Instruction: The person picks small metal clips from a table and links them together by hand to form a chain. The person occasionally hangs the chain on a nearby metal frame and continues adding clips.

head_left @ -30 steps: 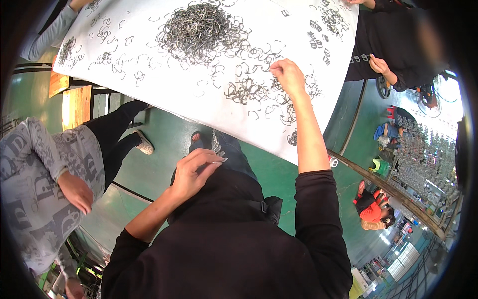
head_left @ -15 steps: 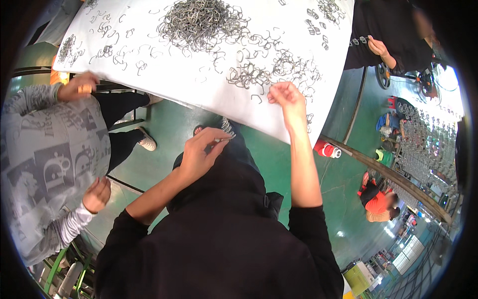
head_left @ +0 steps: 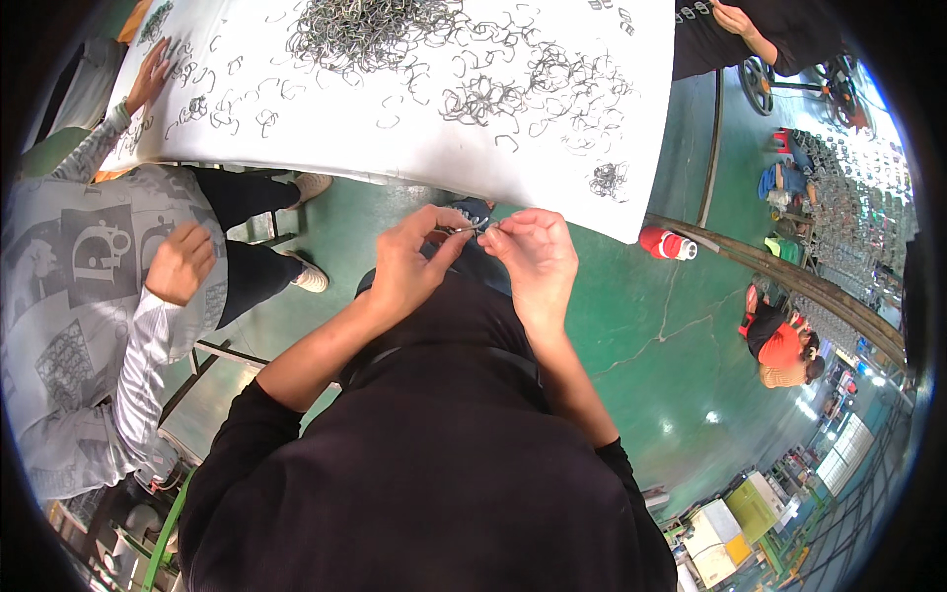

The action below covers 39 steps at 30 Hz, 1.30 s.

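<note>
Two hands are meeting just below the near edge of the white counter (head_left: 552, 187), over the person's lap. The left hand (head_left: 409, 266) and the right hand (head_left: 533, 259) are each pinching one end of a small bent wire piece (head_left: 468, 229), fingertips facing each other, so the thin metal is bridging the gap between them; both grips are closed on it. Holding it close to the body and away from the counter is likely letting the fingers work it free of the other pieces.

Many similar wire pieces are lying scattered across the counter, with a dense heap (head_left: 370, 30) towards the far side and a looser tangle (head_left: 483, 99) nearer the person, within easy reach of the right hand.

On the left, a co-worker in a grey patterned top is resting one hand (head_left: 178, 261) near the lap while reaching the other (head_left: 148, 74) onto the counter. A red bottle (head_left: 668, 243) is lying on the green floor (head_left: 641, 326).
</note>
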### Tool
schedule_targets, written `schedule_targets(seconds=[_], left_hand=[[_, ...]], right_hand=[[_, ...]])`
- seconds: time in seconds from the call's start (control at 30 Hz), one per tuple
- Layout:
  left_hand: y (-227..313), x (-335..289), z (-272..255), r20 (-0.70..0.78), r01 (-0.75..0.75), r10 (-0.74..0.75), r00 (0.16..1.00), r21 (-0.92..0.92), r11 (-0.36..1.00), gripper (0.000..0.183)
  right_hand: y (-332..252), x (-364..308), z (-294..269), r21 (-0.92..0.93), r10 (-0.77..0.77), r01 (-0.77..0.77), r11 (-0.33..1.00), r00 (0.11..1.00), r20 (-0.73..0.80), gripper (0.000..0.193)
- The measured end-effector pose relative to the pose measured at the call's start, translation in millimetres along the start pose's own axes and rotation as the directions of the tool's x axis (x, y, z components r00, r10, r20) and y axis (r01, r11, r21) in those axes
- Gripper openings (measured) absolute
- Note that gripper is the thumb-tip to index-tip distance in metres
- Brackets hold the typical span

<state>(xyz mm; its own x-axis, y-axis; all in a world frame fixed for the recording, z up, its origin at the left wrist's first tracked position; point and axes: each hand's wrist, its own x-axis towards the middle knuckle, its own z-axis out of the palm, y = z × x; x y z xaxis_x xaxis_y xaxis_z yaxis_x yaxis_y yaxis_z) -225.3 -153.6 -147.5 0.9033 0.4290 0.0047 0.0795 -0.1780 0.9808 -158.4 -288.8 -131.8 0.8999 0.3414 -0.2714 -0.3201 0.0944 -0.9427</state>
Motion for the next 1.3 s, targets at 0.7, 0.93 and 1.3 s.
schedule_targets(seconds=[0.7,0.93,1.3], left_hand=[[-68,412,155,0.14,-0.276,0.242,0.96,0.614,0.74,0.027],[-68,461,197,0.045,-0.035,-0.004,0.999,0.828,0.559,0.045],[-25,326,84,0.082,-0.145,0.145,0.986,-0.004,0.989,0.026]], right_hand=[[2,18,-51,-0.424,-0.264,0.461,0.779,0.856,0.445,0.019],[8,23,-51,-0.351,-0.345,0.547,0.76,0.797,0.495,0.019],[14,4,-35,-0.38,-0.25,0.448,0.81,0.848,0.467,0.015]])
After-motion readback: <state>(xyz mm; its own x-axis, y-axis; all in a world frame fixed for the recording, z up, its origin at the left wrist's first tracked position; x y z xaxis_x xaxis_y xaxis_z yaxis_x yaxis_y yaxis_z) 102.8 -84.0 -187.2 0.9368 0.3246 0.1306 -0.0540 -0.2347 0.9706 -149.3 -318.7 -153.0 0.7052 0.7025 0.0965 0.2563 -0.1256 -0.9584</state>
